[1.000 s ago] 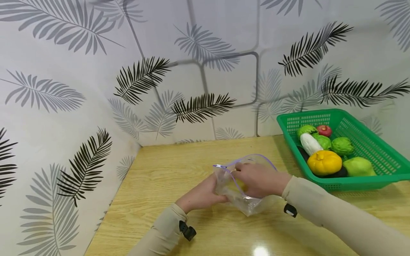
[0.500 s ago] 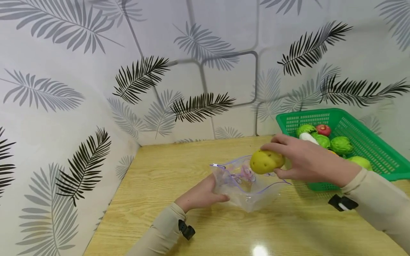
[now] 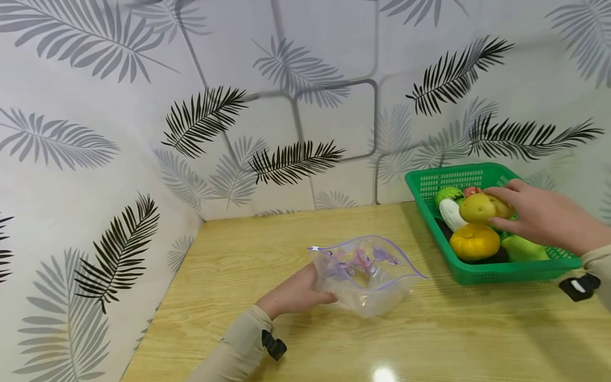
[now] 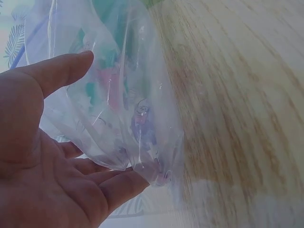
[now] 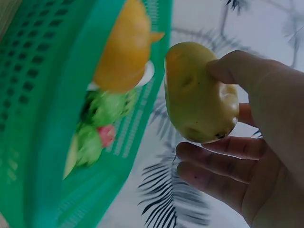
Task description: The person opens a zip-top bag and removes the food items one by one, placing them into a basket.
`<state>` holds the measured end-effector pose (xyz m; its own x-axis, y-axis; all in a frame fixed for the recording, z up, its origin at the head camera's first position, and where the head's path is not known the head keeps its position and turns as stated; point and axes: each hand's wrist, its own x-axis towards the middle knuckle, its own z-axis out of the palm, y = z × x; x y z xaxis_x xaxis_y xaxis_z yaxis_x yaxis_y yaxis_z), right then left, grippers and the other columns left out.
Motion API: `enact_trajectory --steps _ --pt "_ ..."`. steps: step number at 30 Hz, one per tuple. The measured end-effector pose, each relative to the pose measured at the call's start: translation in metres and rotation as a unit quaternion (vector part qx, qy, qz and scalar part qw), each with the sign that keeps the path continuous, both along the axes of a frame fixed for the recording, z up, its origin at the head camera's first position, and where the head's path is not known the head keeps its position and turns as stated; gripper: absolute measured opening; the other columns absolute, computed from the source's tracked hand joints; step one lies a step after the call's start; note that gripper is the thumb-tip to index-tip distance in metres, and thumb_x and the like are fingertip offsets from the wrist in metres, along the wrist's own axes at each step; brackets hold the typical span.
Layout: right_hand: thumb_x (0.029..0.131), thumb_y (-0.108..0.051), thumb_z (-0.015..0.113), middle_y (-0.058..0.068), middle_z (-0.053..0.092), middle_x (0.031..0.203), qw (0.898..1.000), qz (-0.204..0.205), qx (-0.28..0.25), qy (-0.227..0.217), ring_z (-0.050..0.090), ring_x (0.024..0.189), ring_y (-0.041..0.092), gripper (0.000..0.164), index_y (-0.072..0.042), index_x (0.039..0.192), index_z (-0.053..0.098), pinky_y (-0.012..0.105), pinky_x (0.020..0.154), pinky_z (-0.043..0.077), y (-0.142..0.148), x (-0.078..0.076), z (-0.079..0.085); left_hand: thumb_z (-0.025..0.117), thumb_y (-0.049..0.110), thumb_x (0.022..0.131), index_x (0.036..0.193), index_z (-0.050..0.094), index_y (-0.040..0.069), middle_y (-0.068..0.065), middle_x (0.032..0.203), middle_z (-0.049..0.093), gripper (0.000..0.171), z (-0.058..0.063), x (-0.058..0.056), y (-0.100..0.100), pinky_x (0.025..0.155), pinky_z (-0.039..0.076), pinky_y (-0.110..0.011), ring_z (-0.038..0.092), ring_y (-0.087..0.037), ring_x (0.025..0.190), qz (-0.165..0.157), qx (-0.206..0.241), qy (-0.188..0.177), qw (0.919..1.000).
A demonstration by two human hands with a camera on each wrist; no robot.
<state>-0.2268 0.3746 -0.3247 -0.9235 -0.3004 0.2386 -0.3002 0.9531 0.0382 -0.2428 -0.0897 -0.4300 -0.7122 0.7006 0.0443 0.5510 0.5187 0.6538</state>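
My right hand point(image 3: 544, 215) grips a yellow potato point(image 3: 477, 208) above the green basket point(image 3: 520, 275). In the right wrist view, the thumb presses one side of the potato point(image 5: 197, 95) and fingers lie against the other. My left hand point(image 3: 298, 292) holds the side of a clear zip bag point(image 3: 377, 297) on the table. The bag has a purple rim and printed figures, and its mouth gapes upward. In the left wrist view, the thumb lies before the plastic point(image 4: 137, 95) with the fingers curving round its lower edge.
In the basket lie a yellow pumpkin point(image 3: 474, 242), a white vegetable point(image 3: 451, 214), a pale green fruit point(image 3: 522, 248) and several more pieces, partly hidden by the right hand. A leaf-patterned wall point(image 3: 334, 122) rises behind the wooden table point(image 3: 238, 254).
My right hand has lifted the potato out of the bag and carried it right, over the basket. The left hand has stayed at the bag.
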Motion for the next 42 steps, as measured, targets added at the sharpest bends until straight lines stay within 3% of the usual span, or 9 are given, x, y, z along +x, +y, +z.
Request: enact_trajectory --steps 5,10,16,19,23,27,33,36,42 --pt "0.077 -0.026 0.076 0.028 0.054 0.098 0.999 -0.015 0.032 -0.013 0.053 0.061 0.023 0.062 0.008 0.124 0.054 0.046 0.047 0.052 0.023 -0.006 -0.014 0.073 0.032 0.083 0.151 0.025 0.016 -0.003 0.141 0.043 0.084 0.0 0.001 -0.001 0.103 0.038 -0.04 0.039 -0.007 0.119 0.004 0.0 -0.002 1.0" --pt "0.078 -0.022 0.076 0.027 0.054 0.095 0.998 -0.012 0.043 -0.043 0.053 0.061 0.024 0.059 0.01 0.122 0.055 0.046 0.048 0.052 0.032 -0.01 -0.025 0.072 0.034 0.083 0.149 0.027 0.009 -0.003 0.141 0.043 0.083 0.001 0.0 -0.001 0.103 0.037 -0.039 0.038 -0.007 0.121 0.01 -0.005 -0.004 0.9999" --pt "0.082 -0.013 0.071 0.034 0.055 0.104 0.997 -0.002 0.037 -0.063 0.058 0.081 0.038 0.055 0.011 0.127 0.05 0.057 0.065 0.053 0.035 -0.012 -0.036 0.071 0.041 0.083 0.151 0.015 0.006 -0.011 0.146 0.035 0.094 0.003 0.002 -0.001 0.103 0.037 -0.04 0.035 -0.009 0.122 0.039 -0.01 -0.026 0.9988" --pt "0.083 -0.01 0.069 0.03 0.055 0.109 0.999 0.007 0.026 -0.043 0.058 0.085 0.038 0.051 0.007 0.128 0.052 0.057 0.063 0.053 0.031 -0.007 -0.038 0.07 0.047 0.082 0.15 0.007 0.0 -0.018 0.148 0.031 0.104 0.002 0.002 -0.002 0.101 0.039 -0.042 0.038 -0.013 0.121 0.065 -0.01 -0.035 0.9972" --pt "0.083 -0.012 0.069 0.024 0.054 0.118 1.0 0.011 0.009 -0.012 0.058 0.09 0.037 0.047 0.001 0.125 0.056 0.056 0.06 0.053 0.017 0.001 -0.034 0.069 0.053 0.08 0.148 0.014 0.003 -0.02 0.146 0.034 0.101 0.005 0.002 -0.003 0.097 0.042 -0.048 0.041 -0.022 0.121 0.11 0.006 -0.036 0.9933" --pt "0.082 -0.014 0.069 0.021 0.052 0.125 1.0 0.015 -0.005 0.008 0.059 0.087 0.032 0.046 -0.003 0.125 0.058 0.047 0.053 0.053 0.001 0.008 -0.027 0.067 0.053 0.083 0.145 0.023 0.017 -0.011 0.141 0.041 0.085 0.011 -0.001 -0.004 0.092 0.045 -0.049 0.046 -0.023 0.116 0.143 0.055 -0.038 0.9875" --pt "0.083 -0.017 0.069 0.02 0.049 0.13 0.999 0.027 -0.016 0.023 0.057 0.094 0.035 0.047 -0.006 0.127 0.058 0.048 0.054 0.053 -0.022 0.016 -0.015 0.058 0.058 0.087 0.144 0.027 0.021 -0.005 0.133 0.048 0.075 0.019 -0.014 -0.004 0.075 0.055 -0.044 0.056 -0.015 0.098 0.2 0.141 -0.042 0.9686" --pt "0.084 -0.017 0.07 0.02 0.048 0.132 0.999 0.037 -0.022 0.019 0.058 0.09 0.034 0.047 -0.007 0.128 0.058 0.043 0.05 0.053 -0.031 0.019 -0.012 0.056 0.058 0.088 0.144 0.029 0.019 -0.005 0.135 0.045 0.073 0.021 -0.016 -0.002 0.076 0.055 -0.045 0.055 -0.016 0.102 0.215 0.157 -0.036 0.9633" --pt "0.082 -0.017 0.072 0.016 0.05 0.131 0.996 0.068 -0.041 0.036 0.06 0.082 0.028 0.043 -0.011 0.124 0.061 0.038 0.048 0.052 -0.043 0.024 -0.012 0.057 0.057 0.088 0.143 0.033 0.015 -0.003 0.14 0.041 0.072 0.023 -0.014 0.004 0.09 0.049 -0.047 0.047 -0.019 0.115 0.212 0.159 0.005 0.9643"
